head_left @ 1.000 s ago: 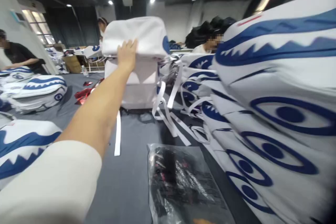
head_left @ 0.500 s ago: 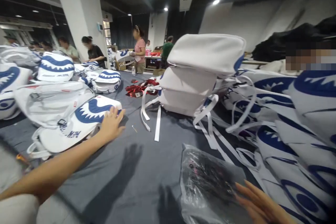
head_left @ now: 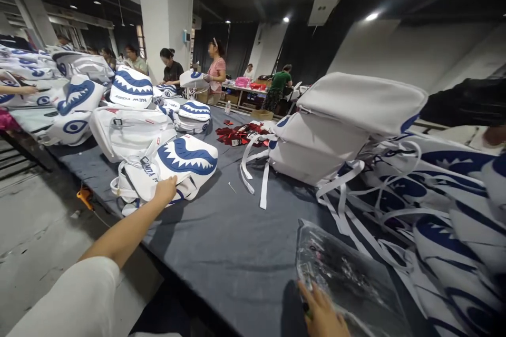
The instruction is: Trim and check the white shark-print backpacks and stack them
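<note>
Reach in hand: left hand (head_left: 165, 190) closing on shark-print backpack (head_left: 174, 168), right hand (head_left: 322, 316) flat, fingers apart, on plastic bag (head_left: 348, 279). Next, probably: firm grip, then drag across grey table (head_left: 233, 242).

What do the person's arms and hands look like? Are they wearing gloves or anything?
No gloves. Both hands are bare. The left hand is at the end of a bare forearm, and a loose white short sleeve covers the upper arm. Only the fingers and part of the right hand show at the bottom edge. No rings, watch or bracelets are visible.
</note>
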`<state>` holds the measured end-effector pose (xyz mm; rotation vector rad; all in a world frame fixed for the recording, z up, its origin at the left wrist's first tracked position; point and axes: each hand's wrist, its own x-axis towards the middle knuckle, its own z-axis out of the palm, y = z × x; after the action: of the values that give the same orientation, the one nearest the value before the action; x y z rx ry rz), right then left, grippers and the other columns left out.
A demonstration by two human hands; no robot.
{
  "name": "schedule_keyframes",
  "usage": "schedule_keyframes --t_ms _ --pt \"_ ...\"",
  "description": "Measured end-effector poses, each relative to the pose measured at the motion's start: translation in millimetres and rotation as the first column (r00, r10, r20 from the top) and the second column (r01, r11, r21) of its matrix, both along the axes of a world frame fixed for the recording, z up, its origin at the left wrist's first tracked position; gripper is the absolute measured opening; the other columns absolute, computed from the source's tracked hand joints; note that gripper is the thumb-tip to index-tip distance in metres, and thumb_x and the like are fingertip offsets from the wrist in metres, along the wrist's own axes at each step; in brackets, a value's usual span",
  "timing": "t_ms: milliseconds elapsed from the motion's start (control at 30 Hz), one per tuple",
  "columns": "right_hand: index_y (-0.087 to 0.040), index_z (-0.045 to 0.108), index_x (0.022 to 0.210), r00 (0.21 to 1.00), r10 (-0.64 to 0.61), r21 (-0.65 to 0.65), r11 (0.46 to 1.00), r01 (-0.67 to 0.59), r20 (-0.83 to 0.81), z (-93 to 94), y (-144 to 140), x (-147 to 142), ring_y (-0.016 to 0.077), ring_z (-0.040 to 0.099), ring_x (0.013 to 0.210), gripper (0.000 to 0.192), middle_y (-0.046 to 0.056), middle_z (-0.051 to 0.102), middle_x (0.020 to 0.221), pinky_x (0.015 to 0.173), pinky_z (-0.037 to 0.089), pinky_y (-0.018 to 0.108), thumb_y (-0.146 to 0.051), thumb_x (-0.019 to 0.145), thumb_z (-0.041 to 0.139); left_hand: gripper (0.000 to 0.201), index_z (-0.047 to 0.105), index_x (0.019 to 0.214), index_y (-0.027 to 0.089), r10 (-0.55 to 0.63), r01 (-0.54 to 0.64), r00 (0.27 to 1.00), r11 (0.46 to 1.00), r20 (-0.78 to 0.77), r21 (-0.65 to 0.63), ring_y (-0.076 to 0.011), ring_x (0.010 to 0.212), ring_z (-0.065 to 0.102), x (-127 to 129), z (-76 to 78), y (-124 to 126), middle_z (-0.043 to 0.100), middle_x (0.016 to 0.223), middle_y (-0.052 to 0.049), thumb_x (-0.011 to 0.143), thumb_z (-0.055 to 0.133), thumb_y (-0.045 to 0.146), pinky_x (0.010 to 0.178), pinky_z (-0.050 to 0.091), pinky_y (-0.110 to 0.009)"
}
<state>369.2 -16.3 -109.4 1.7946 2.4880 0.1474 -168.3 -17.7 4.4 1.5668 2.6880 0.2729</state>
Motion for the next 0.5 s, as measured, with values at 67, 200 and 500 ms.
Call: schedule_keyframes --t_ms 67,200,500 --pt "-0.026 0.061 0.14 0.986 -0.153 -0.038 0.987 0.156 0.062 -1.4 5 7 0.0305 0.059 0.129 0.057 0.014 0.06 0.141 0.095 0.056 0.049 -0.018 0.089 0.037 0.043 0.063 0.129 0.011 0.017 -0.017 1.0 1.0 0.014 0.013 -0.0332 0.107 0.067 0 16.6 -2 0.071 0.114 -0.02 0.092 0.042 0.017 0.089 0.049 -0.04" --pt "-0.013 0.062 0.138 0.988 -0.085 0.1 0.99 0.098 -0.129 25.1 -11 -30 0.0387 0.049 0.137 0.055 0.022 0.05 0.149 0.105 0.046 0.057 -0.016 0.086 0.043 0.036 0.07 0.119 0.02 -0.013 0.008 0.999 0.995 0.044 0.098 -0.0301 0.11 0.066 12 65.6 -19 0.073 0.114 -0.014 0.093 0.047 0.029 0.089 0.048 -0.036" --pt "-0.011 0.03 0.158 0.394 0.162 0.08 0.973 -0.218 -0.905 107.6 -65 -213 0.0268 0.055 0.131 0.076 0.017 0.056 0.145 0.106 0.048 0.043 -0.036 0.087 0.045 0.038 0.073 0.085 0.014 -0.396 -0.086 0.645 0.812 0.654 0.577 -0.0177 0.071 0.063 11 159.8 -124 0.066 0.068 -0.001 0.077 0.068 0.051 0.067 0.047 -0.026"
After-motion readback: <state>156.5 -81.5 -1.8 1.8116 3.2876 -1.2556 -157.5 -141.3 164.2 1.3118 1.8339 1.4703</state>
